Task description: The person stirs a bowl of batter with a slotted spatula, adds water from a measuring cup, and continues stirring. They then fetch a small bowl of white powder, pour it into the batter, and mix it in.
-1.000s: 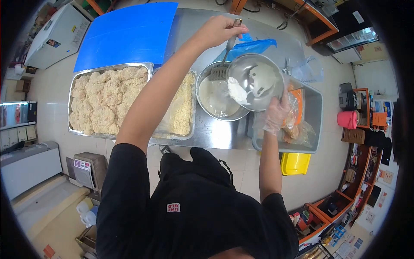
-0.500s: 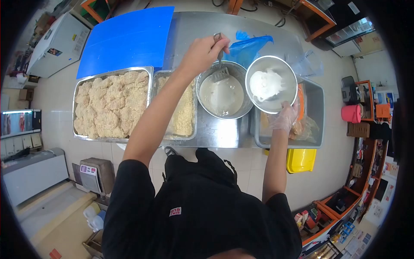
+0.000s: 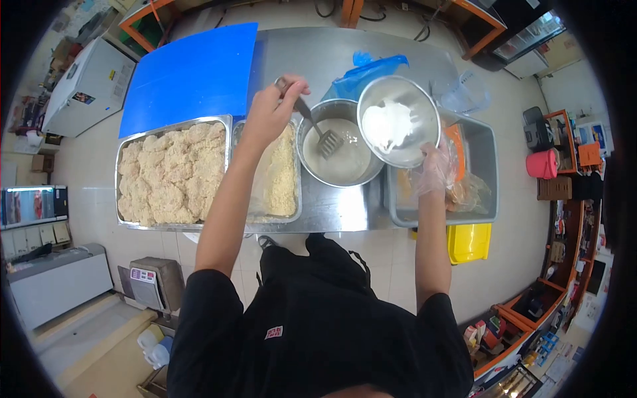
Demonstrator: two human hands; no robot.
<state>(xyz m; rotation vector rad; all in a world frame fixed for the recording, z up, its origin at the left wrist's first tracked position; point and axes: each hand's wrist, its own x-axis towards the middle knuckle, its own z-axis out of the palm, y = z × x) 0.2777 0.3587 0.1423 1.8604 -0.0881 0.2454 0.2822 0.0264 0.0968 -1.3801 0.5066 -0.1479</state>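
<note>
Left hand (image 3: 272, 109): bare, fingers closed around the handle end of the slotted turner (image 3: 318, 132). The turner slants down to the right, and its blade sits in the pale batter of the batter bowl (image 3: 342, 174).

Right hand (image 3: 434, 169): in a thin clear glove, fingers clamped on the near rim of the small steel bowl (image 3: 415, 156). I hold this bowl in the air, tilted steeply toward me, above the batter bowl's right edge and the left wall of the grey tub (image 3: 483, 142). A white mass (image 3: 388, 123) clings to the inside. I cannot tell whether it is flour or thick paste.

Surroundings: the crumb tray (image 3: 284, 174) lies just left of the batter bowl. The tray of breaded pieces (image 3: 169, 172) touches the crumb tray's left side. A blue board (image 3: 192, 73) and a blue bag (image 3: 371, 69) lie further back on the steel table (image 3: 318, 50).

Risks, as I judge them:
- The white mass could let go in one lump. It would splash batter over the rim, or miss and land in the tub, because the small bowl straddles both.
- My grip is on the rim only, through a slick glove, so the small bowl could rotate or slip.
- Pressing the turner against the bowl wall could tip the batter bowl toward the crumb tray and wet the crumbs.
</note>
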